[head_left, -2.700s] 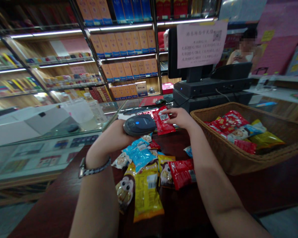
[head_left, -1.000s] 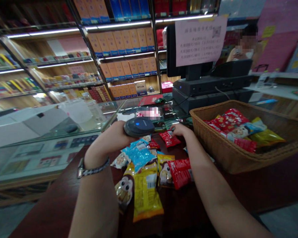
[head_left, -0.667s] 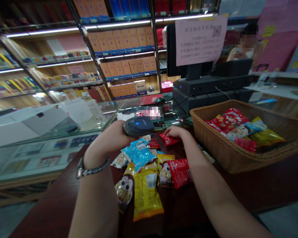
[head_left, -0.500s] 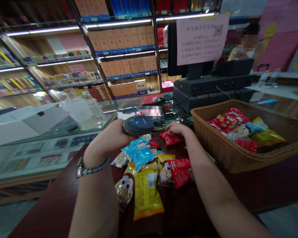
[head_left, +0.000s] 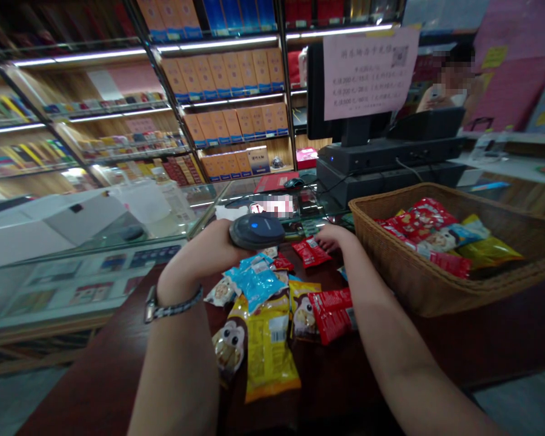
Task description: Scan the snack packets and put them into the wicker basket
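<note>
My left hand [head_left: 213,242] is wrapped round a dark handheld barcode scanner [head_left: 258,231], raised over the heap of snack packets. My right hand [head_left: 333,237] has its fingers curled at the right edge of a small red snack packet [head_left: 309,252], which lies on the counter with a barcode label showing. Between my forearms are a blue packet [head_left: 257,281], a yellow packet [head_left: 272,357] with its barcode up, and a packet with a monkey face [head_left: 229,345]. Against my right forearm lies a larger red packet [head_left: 333,315]. The scanner's handle is hidden.
A wicker basket [head_left: 404,290] holding several snack packets stands to the right. Behind it are a monitor with a paper sign [head_left: 367,72] and a black till base [head_left: 390,157]. A glass display case [head_left: 72,284] runs along the left. A person [head_left: 454,85] is at the back right.
My right hand has shifted slightly right across the small red packet, uncovering its barcode label. The scanner in my left hand has moved a little to the right.
</note>
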{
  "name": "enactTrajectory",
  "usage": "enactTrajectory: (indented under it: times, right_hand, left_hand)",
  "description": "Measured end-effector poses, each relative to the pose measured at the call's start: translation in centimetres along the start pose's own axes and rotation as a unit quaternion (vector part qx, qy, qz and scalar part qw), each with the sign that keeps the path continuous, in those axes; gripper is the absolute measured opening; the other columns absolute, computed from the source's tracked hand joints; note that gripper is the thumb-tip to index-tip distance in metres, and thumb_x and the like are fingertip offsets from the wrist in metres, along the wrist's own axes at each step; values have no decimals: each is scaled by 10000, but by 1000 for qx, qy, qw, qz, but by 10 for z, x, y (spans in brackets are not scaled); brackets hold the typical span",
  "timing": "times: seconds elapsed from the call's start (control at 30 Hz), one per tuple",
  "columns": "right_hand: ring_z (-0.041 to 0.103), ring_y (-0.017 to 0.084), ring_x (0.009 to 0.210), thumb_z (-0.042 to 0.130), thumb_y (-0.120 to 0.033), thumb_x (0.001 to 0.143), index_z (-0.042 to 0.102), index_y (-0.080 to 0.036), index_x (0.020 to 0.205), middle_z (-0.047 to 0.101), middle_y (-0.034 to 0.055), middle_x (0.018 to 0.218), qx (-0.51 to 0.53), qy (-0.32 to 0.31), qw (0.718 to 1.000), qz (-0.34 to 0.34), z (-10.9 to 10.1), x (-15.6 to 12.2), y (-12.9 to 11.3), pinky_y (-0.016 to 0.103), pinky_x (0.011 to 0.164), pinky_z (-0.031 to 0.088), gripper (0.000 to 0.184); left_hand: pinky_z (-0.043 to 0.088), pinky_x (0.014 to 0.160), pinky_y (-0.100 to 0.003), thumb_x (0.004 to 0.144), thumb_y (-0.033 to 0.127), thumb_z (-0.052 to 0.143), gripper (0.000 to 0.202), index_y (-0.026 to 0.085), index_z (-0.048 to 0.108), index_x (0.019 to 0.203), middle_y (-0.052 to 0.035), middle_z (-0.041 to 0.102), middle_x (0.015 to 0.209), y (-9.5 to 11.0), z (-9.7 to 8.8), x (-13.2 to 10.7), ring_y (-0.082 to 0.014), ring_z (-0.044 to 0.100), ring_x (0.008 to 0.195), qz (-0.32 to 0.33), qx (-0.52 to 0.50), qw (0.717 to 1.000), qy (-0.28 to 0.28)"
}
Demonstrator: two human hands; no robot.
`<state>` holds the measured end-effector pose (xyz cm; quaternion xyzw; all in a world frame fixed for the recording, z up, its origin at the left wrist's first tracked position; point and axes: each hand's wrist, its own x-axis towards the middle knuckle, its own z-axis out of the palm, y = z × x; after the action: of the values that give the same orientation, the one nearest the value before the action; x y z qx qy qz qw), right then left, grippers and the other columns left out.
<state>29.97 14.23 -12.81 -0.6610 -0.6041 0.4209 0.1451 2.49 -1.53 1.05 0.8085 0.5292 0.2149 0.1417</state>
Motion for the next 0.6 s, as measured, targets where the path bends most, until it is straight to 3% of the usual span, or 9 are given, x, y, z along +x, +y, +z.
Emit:
enactTrajectory:
  times: [0.1, 0.17, 0.27, 0.33, 0.47, 0.6]
  right_hand:
    - [608, 159, 606, 851, -387, 638, 614, -100, 872, 645, 66, 723, -72, -79, 992, 71, 5, -1, 7, 305, 587, 547, 440]
    - [567, 134, 584, 891, -371, 576, 600, -109, 795, 609, 27, 677, -105, -100, 987, 72, 7, -1, 9, 280, 583, 519, 448]
    - [537, 109, 579, 881, -266, 586, 612, -129, 771, 588, -9, 658, -103, -86, 991, 20, 6, -3, 7, 248, 593, 483, 354]
    - [559, 103, 591, 835, -214, 641, 637, -164, 857, 614, -25, 690, -86, -83, 993, -16, 3, -7, 5, 234, 610, 479, 298]
    - [624, 122, 632, 725, -164, 743, 621, -231, 1081, 669, -36, 740, -10, -78, 992, -102, -4, -17, -3, 224, 618, 484, 360]
    - [631, 135, 704, 738, -129, 701, 677, -170, 1045, 713, 11, 826, -24, 22, 974, -224, -16, -29, -14, 205, 623, 456, 352]
  left_hand:
    - [546, 732, -293, 685, 406, 722, 393, 209, 756, 1023, -22, 766, 897, -1, 1, 3, -206, 667, 801, 1, 11, 1000, -14]
    - [543, 716, -292, 687, 397, 716, 375, 199, 762, 1002, -27, 766, 868, -2, 1, 4, -204, 664, 777, -2, 22, 999, -25]
    - [536, 684, -287, 688, 390, 714, 341, 194, 768, 962, -26, 759, 812, -2, 1, 4, -195, 656, 731, -7, 22, 999, -31]
    - [535, 682, -289, 686, 400, 722, 350, 198, 766, 969, -29, 760, 817, -1, 0, 3, -198, 659, 733, -9, 15, 999, -28]
    - [539, 712, -300, 700, 418, 721, 370, 209, 759, 1003, -35, 766, 868, 0, 0, 2, -212, 672, 785, -10, 13, 1000, -21]
    - [540, 724, -302, 708, 419, 716, 365, 202, 761, 998, -41, 768, 867, 1, 0, 2, -212, 671, 785, -10, 17, 1000, -21]
